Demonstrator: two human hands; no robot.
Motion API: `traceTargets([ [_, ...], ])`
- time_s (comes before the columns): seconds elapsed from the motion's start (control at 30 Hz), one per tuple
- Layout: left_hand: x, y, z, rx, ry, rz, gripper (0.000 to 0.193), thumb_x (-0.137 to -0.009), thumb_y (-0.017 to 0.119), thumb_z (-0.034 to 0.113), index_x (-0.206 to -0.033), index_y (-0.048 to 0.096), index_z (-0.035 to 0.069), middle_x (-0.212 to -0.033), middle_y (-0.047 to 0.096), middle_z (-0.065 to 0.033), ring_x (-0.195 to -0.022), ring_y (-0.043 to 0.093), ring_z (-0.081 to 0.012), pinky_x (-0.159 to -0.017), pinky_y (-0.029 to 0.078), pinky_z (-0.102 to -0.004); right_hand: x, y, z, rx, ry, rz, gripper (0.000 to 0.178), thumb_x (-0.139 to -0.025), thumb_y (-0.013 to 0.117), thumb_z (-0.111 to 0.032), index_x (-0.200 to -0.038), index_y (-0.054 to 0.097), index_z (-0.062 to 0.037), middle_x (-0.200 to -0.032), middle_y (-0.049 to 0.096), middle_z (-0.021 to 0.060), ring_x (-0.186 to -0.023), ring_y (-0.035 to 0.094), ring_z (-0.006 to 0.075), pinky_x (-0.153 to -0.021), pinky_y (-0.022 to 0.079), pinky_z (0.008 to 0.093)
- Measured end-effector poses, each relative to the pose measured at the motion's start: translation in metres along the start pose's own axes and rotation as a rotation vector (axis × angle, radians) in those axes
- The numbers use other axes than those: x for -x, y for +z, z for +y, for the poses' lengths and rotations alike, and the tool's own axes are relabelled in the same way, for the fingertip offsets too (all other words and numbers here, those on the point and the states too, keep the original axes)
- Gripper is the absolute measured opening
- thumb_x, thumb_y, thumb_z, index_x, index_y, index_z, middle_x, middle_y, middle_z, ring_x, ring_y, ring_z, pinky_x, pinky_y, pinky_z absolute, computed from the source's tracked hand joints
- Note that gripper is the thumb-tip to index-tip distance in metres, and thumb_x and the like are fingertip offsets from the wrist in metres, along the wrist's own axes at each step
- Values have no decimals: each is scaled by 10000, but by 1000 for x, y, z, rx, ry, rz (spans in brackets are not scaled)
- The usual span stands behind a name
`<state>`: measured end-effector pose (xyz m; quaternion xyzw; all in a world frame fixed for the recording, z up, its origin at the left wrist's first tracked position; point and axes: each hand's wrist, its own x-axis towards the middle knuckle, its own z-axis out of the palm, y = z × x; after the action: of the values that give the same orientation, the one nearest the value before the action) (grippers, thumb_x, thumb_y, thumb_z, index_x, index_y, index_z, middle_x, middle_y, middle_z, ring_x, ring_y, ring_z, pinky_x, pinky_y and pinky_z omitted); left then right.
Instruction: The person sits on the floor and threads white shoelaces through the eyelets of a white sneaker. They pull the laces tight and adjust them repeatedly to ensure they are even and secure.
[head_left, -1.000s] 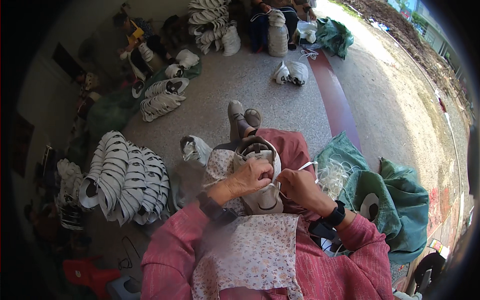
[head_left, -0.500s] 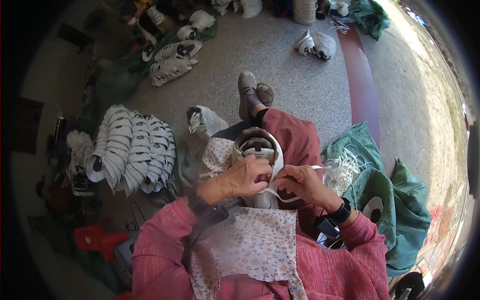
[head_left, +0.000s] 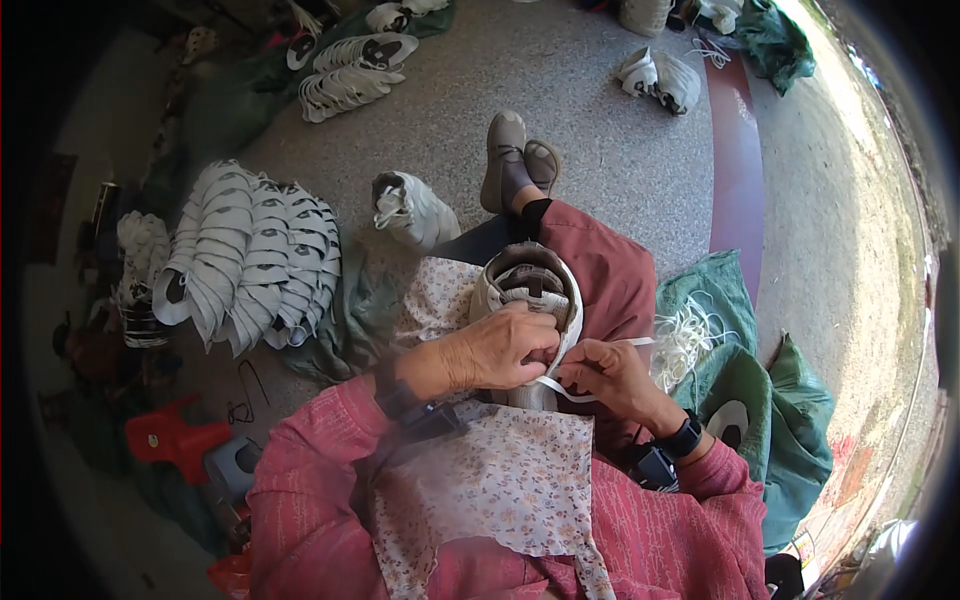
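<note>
A white shoe upper (head_left: 488,296) with a dark-lined opening rests on my lap, its opening facing away from me. My left hand (head_left: 500,348) lies closed over its middle, fingers curled onto the material. Just to the right, my right hand (head_left: 618,378) pinches a flat white shoelace (head_left: 572,394) close to the upper's edge. The lace loops between the two hands, and one length sticks out past my right hand. My fingers hide the exact spot where lace and upper meet.
Stacked white shoe uppers (head_left: 262,262) stand at left; a laced one (head_left: 425,215) sits beyond my lap. A pile of white laces (head_left: 685,345) lies on green sacking (head_left: 740,385) at right. A red plastic stool (head_left: 172,438) is at lower left, more uppers (head_left: 660,80) farther off.
The whole view has shifted slightly, with the floor things moving up or sideways in it. Both hands keep nearly the same hold on the upper and the lace.
</note>
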<state>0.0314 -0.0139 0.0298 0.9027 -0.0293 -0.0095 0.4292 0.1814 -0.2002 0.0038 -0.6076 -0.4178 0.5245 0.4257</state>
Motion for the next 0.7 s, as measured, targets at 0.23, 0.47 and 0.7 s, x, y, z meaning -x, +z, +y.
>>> traceTargets([
  [0.23, 4, 0, -12, 42, 64, -28, 127, -764, 690, 104, -843, 594, 78, -822, 550, -61, -793, 542, -263, -805, 425, -378, 2, 11, -8, -87, 93, 98, 98, -962, 684, -110, -961, 699, -12, -753, 668, 2, -667, 596, 46, -603, 496, 218],
  [0.47, 8, 6, -20, 60, 107, -18, 115, -766, 689, 104, -831, 597, 78, -827, 563, -60, -803, 573, -260, -803, 425, -375, -1, 19, -23, 44, 131, 142, 181, -912, 756, -163, -961, 678, -7, -798, 664, 17, -653, 588, 73, -584, 486, 228],
  [0.7, 9, 3, -19, 115, 218, 49, 116, -791, 728, 144, -836, 637, 88, -865, 600, -56, -866, 595, -256, -850, 423, -377, -15, 3, -57, 583, -389, 230, 301, -778, 825, -159, -1028, 674, -89, -1104, 616, 59, -852, 667, 250, -694, 539, 350],
])
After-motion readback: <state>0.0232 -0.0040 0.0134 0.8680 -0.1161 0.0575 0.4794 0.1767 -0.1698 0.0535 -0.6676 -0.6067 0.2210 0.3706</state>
